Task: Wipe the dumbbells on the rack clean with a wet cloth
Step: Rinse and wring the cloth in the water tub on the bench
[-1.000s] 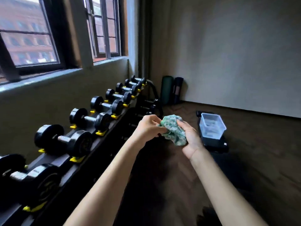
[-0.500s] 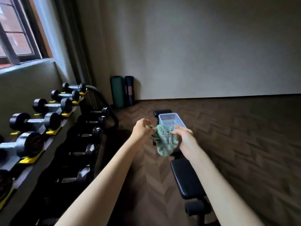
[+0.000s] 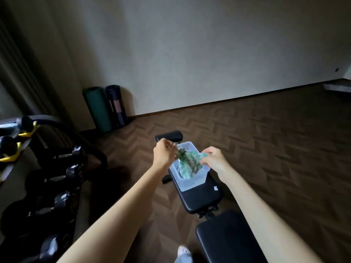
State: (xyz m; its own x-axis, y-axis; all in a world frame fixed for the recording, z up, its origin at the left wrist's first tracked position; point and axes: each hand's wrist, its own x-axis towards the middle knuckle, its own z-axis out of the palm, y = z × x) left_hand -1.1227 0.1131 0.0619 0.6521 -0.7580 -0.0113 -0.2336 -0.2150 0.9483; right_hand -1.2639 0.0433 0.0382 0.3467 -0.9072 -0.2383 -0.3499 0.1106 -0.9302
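Item 1, nearest: one pale shoe [image 3: 183, 252] at the bottom edge, beside the near pad of a black bench [image 3: 228, 236].

Item 2: a clear plastic tub [image 3: 190, 185] standing on the bench's far pad. We cannot tell how much water it holds.

Item 3, the task's thing: a green patterned cloth [image 3: 188, 164], held over the tub with its lower end hanging inside the rim. The left hand [image 3: 163, 154] pinches one top corner and the right hand [image 3: 214, 160] pinches the other, so the cloth is stretched between them. We cannot tell whether it touches water.

Item 4, left: black dumbbells [image 3: 62, 204] on the rack [image 3: 102, 158], well apart from the cloth. No hand is on them.

Item 5, far: two rolled mats [image 3: 98, 109] standing against the wall [image 3: 190, 54].

Status: we judge this to be the wetting or rinsing step. How many dumbbells are already wiped does not show. The return to the rack and the wiping there are left to do.
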